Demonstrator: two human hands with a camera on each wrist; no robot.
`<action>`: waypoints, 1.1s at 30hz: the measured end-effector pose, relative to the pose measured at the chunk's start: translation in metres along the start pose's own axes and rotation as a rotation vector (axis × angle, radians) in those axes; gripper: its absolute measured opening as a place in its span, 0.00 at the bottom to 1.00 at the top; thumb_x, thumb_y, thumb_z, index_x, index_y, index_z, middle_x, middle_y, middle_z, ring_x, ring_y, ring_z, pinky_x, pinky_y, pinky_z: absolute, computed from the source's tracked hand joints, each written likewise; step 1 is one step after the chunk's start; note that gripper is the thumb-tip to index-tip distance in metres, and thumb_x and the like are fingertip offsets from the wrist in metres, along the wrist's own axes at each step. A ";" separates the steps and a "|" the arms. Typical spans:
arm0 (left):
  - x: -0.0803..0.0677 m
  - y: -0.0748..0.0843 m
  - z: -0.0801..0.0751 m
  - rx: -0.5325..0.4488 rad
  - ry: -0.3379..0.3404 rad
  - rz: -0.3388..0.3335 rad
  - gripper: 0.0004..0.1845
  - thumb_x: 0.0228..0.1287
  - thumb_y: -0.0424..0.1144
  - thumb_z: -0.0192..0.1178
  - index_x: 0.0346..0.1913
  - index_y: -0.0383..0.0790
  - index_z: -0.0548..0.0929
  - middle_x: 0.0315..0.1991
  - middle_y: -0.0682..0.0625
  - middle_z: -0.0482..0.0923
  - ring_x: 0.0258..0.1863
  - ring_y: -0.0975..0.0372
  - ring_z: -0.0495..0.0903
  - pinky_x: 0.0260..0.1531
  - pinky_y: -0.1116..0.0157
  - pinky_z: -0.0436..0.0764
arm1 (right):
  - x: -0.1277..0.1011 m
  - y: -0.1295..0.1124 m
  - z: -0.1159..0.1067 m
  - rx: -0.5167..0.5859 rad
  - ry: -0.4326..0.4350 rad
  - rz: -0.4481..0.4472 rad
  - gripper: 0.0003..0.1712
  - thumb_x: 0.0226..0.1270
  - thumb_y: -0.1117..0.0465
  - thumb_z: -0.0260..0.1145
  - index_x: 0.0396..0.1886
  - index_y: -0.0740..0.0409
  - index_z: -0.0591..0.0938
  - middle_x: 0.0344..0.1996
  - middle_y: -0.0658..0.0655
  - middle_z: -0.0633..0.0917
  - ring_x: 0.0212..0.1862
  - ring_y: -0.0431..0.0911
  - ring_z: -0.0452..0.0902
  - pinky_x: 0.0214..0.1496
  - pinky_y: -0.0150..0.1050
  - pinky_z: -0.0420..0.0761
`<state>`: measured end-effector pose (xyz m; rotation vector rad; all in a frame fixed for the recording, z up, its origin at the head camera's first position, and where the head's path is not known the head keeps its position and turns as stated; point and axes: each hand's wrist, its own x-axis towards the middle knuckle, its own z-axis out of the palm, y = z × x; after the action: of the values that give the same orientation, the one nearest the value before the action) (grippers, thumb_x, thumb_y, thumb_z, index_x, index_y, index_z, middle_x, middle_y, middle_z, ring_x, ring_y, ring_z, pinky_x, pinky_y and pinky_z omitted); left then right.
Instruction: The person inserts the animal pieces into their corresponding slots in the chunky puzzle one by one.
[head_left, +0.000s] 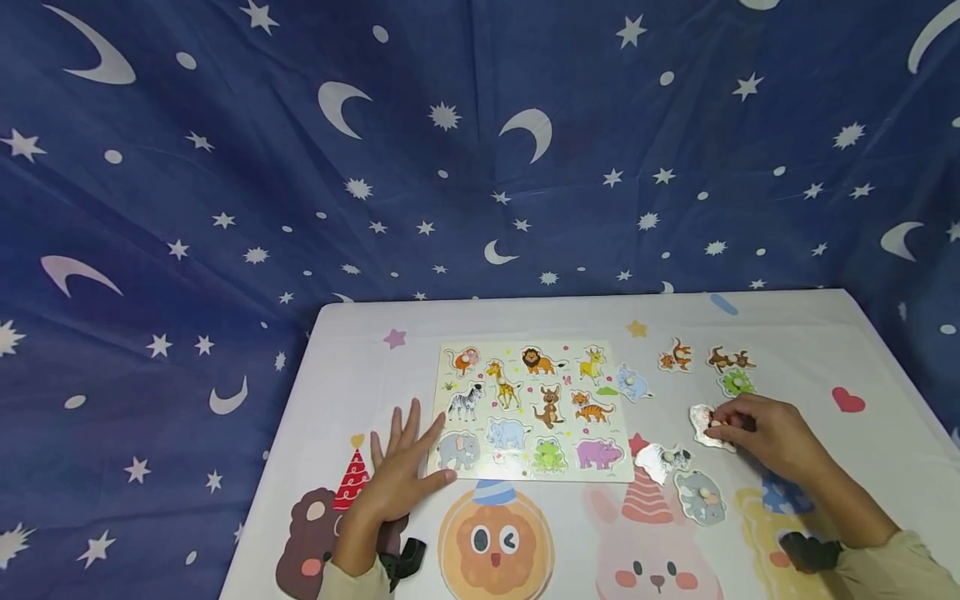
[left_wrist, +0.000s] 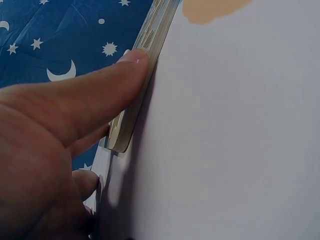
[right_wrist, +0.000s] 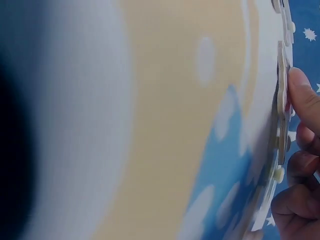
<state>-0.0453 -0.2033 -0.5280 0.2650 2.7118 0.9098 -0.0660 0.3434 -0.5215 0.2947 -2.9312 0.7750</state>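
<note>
A wooden animal puzzle board (head_left: pixel 532 467) lies flat on the table, showing a lion, zebra, giraffe and other animals. My left hand (head_left: pixel 405 471) rests at its lower left corner with the fingers spread; the thumb (left_wrist: pixel 112 92) touches the board's front edge. To the right of the board, my right hand (head_left: pixel 772 433) pinches a puzzle piece (head_left: pixel 703 423) between thumb and fingers. Glare and fingers hide most of that piece's picture. Nearest to this hand lie a green frog piece (head_left: pixel 738 382), a zebra piece (head_left: pixel 660 462) and a grey elephant piece (head_left: pixel 693 508).
Farther back on the right lie a tiger piece (head_left: pixel 676 357) and a brown animal piece (head_left: pixel 731 359). A light blue animal piece (head_left: pixel 632 383) sits against the board's right side. Cartoon prints cover the white tablecloth (head_left: pixel 367 375). A dark blue starry curtain (head_left: pixel 465 167) hangs behind.
</note>
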 end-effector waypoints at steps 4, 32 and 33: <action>0.000 0.002 0.001 -0.001 0.011 0.013 0.46 0.62 0.54 0.69 0.80 0.52 0.61 0.84 0.40 0.34 0.82 0.39 0.26 0.69 0.29 0.22 | 0.003 -0.002 0.000 -0.011 0.027 -0.047 0.13 0.49 0.57 0.83 0.32 0.47 0.86 0.22 0.41 0.73 0.28 0.31 0.64 0.26 0.28 0.63; 0.000 -0.002 0.001 0.025 -0.016 -0.004 0.46 0.63 0.57 0.67 0.81 0.55 0.57 0.84 0.43 0.31 0.82 0.41 0.24 0.70 0.31 0.20 | 0.067 -0.070 0.033 0.132 0.024 -0.206 0.11 0.51 0.59 0.82 0.29 0.51 0.86 0.22 0.42 0.75 0.26 0.33 0.66 0.28 0.29 0.69; 0.000 -0.003 0.001 0.024 -0.014 -0.002 0.46 0.63 0.57 0.67 0.81 0.54 0.58 0.84 0.42 0.31 0.82 0.41 0.24 0.70 0.31 0.20 | 0.070 -0.072 0.035 0.134 0.017 -0.206 0.11 0.51 0.58 0.82 0.29 0.51 0.86 0.22 0.42 0.75 0.26 0.33 0.66 0.28 0.29 0.69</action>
<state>-0.0449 -0.2047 -0.5304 0.2730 2.7113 0.8718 -0.1204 0.2534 -0.5071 0.5870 -2.7789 0.9367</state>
